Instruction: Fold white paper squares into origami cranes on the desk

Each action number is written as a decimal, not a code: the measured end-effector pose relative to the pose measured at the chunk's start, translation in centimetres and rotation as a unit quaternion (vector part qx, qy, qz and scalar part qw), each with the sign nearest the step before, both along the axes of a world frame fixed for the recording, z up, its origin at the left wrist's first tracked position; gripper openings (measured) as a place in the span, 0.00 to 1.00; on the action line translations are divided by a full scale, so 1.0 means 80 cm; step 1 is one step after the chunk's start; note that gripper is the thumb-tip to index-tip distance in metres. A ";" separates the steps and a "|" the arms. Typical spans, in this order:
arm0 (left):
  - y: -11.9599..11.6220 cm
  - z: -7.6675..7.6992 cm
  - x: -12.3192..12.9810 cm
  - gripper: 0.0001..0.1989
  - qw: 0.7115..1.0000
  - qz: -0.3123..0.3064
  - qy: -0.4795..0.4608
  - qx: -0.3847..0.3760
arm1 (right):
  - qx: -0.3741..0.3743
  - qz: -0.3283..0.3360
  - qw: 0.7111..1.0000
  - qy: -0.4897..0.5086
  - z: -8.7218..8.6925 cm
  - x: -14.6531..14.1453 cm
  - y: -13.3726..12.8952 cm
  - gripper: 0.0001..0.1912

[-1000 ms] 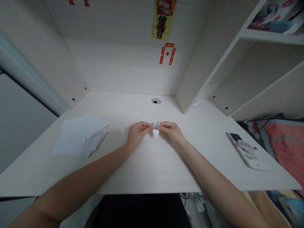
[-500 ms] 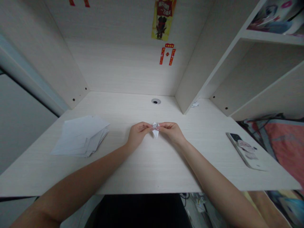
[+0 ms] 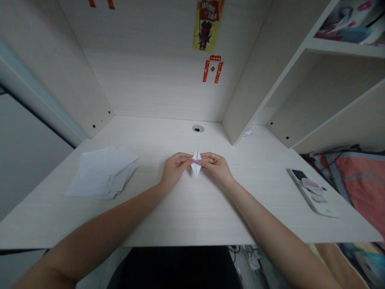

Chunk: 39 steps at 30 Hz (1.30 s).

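Since the earlier frame, my folded paper (image 3: 196,170) has lengthened into a slim diamond, its top tip reaching farther up. The white bench (image 3: 177,224) carries a stack of sheets (image 3: 100,170) to my left and a phone (image 3: 313,196) to my right. Between them, my left fingers (image 3: 183,154) and right fingers (image 3: 212,155) pinch the folded paper's two sides above the bench.

Pale wood-grain desk (image 3: 180,216) beneath a matching back panel (image 3: 144,72), dimly lit.
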<state>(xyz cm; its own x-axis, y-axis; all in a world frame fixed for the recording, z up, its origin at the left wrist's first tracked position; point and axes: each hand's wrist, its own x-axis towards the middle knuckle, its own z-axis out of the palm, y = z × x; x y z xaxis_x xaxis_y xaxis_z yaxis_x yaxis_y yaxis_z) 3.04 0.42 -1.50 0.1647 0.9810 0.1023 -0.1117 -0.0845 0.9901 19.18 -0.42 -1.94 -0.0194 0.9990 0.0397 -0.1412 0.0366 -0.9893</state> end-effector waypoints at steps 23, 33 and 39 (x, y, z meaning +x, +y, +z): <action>0.007 -0.016 0.000 0.13 0.999 -0.045 0.025 0.009 | 0.080 -0.018 0.992 -0.093 -0.005 -0.001 -0.001 0.14; 0.004 -0.012 0.000 0.11 0.999 -0.043 0.015 0.001 | 0.078 0.001 0.992 -0.097 -0.002 0.000 -0.001 0.13; 0.008 -0.020 -0.001 0.13 0.999 -0.038 0.021 0.002 | 0.106 0.009 0.986 -0.125 0.002 -0.003 -0.005 0.14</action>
